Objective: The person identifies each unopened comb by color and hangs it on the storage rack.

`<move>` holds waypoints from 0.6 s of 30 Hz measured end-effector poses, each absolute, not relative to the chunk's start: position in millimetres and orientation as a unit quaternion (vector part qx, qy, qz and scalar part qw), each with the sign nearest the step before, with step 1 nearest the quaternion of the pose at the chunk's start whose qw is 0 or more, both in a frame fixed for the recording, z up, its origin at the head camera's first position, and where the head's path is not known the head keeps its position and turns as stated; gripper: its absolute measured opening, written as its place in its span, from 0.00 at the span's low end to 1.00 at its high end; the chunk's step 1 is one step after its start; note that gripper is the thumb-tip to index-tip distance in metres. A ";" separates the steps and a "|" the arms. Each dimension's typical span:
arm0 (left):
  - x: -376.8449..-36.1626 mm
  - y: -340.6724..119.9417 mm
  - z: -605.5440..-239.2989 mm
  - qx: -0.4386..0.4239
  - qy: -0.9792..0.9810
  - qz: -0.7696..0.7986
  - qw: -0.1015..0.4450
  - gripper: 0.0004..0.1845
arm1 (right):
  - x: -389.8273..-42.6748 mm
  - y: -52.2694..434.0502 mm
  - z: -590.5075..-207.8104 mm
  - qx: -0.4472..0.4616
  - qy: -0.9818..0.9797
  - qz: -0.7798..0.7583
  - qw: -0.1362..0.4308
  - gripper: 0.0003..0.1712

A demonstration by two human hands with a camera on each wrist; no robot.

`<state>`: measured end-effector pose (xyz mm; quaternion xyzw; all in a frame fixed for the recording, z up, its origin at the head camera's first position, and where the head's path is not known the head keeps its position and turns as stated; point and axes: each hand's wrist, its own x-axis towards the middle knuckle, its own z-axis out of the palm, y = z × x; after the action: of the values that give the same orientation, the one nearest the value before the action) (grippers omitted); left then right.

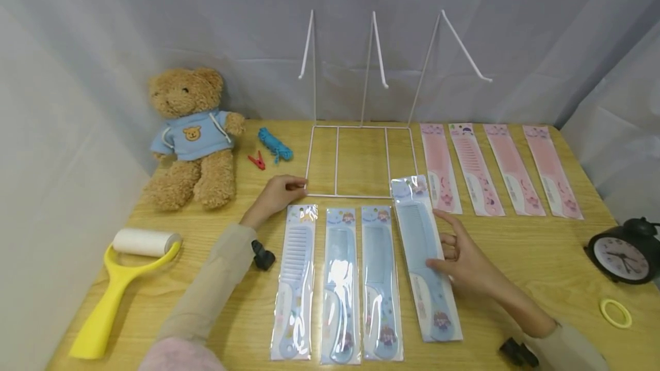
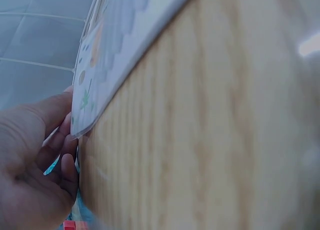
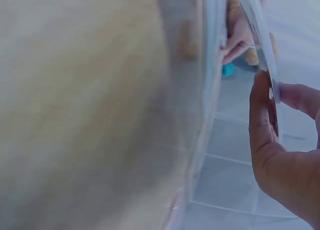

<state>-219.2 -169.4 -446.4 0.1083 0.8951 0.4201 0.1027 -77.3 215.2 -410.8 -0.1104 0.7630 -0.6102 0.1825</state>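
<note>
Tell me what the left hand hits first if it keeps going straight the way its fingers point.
Most likely the wire rack: the left hand points right, and its fingertips already sit at the rack's front-left corner. Beyond it lies the lifted blue comb pack, though depth is hard to judge.

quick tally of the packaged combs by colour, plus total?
Blue combs: 4, three flat on the table at, and one lifted comb pinched by the right hand.
Pink combs: 4, at.
Total: 8.
The left hand rests on the corner of the white wire rack.
</note>
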 end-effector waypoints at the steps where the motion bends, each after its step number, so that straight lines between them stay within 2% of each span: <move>1: -219.2 -169.7 -446.7 0.111 0.895 0.420 0.101 0.19 | -78.6 212.8 -407.1 -0.123 0.763 -0.612 0.168 0.53; 11: -220.2 -171.1 -447.1 0.112 0.896 0.418 0.098 0.19 | -98.5 182.5 -372.3 -0.246 0.722 -0.647 0.008 0.52; 18: -219.8 -170.2 -447.6 0.117 0.894 0.423 0.095 0.19 | -109.2 164.0 -353.2 -0.260 0.709 -0.656 -0.020 0.52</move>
<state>-219.8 -170.2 -447.6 0.1165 0.8938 0.4225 0.0951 -109.2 164.0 -353.2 -0.2597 0.7088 -0.6556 -0.0200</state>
